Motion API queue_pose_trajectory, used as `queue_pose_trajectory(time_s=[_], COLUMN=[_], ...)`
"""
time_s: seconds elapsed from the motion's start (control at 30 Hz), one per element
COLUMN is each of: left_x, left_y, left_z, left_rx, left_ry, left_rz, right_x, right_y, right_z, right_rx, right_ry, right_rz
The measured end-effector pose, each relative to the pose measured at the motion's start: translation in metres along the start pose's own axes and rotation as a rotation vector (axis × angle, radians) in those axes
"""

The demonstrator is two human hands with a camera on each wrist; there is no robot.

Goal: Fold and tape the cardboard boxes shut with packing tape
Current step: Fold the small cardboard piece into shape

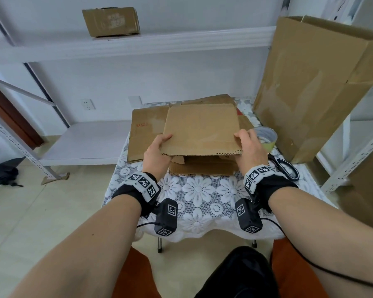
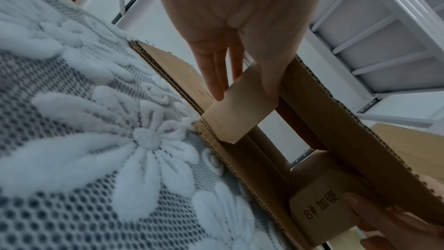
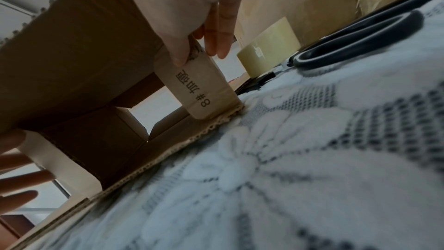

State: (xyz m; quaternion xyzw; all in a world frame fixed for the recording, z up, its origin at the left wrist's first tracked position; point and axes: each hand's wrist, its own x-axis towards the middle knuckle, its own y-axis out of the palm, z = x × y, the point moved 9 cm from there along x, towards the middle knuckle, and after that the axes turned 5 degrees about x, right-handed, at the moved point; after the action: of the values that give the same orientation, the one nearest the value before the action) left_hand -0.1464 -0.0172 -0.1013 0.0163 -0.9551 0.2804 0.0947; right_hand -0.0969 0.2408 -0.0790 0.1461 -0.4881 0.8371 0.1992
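The small table [image 1: 202, 190] before us wore a white flowered lace cloth, with white metal shelving [image 1: 116, 46] behind it. We held a cardboard box [image 1: 200, 130] on it, over a pile of flattened cardboard [image 1: 147, 130]. Our left hand [image 1: 157, 149] pinched its left edge, thumb on the top panel, fingers [image 2: 213, 75] pressing a side flap [image 2: 238, 109] beneath. Our right hand [image 1: 249, 145] pinched the right edge likewise, fingers on the flap marked "8#" [image 3: 199, 86]. The packing tape [image 1: 267, 138] sat just right of the box, scissors [image 1: 286, 168] nearer us.

One tape roll [image 1: 266, 139], one scissors [image 1: 285, 168]
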Motion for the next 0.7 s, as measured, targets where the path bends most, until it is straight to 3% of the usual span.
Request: queue_pose_trajectory(time_s=[0.27, 0.43, 0.57, 0.7], left_x=[-0.005, -0.002, 0.002, 0.006], left_y=[0.017, 0.017, 0.014, 0.013], left_z=[-0.009, -0.009, -0.004, -0.003], left_rx=[-0.096, -0.057, -0.071, -0.049], left_ry=[-0.038, -0.036, -0.037, -0.022], left_rz=[0.366, 0.314, 0.217, 0.165], right_x=[0.001, -0.006, -0.013, -0.01], right_y=[-0.002, -0.004, -0.002, -0.013], right_z=[-0.019, -0.024, -0.027, -0.028], right_rx=[0.137, 0.251, 0.229, 0.207], right_ry=[0.042, 0.045, 0.037, 0.032], right_rz=[-0.031, -0.076, -0.022, -0.077])
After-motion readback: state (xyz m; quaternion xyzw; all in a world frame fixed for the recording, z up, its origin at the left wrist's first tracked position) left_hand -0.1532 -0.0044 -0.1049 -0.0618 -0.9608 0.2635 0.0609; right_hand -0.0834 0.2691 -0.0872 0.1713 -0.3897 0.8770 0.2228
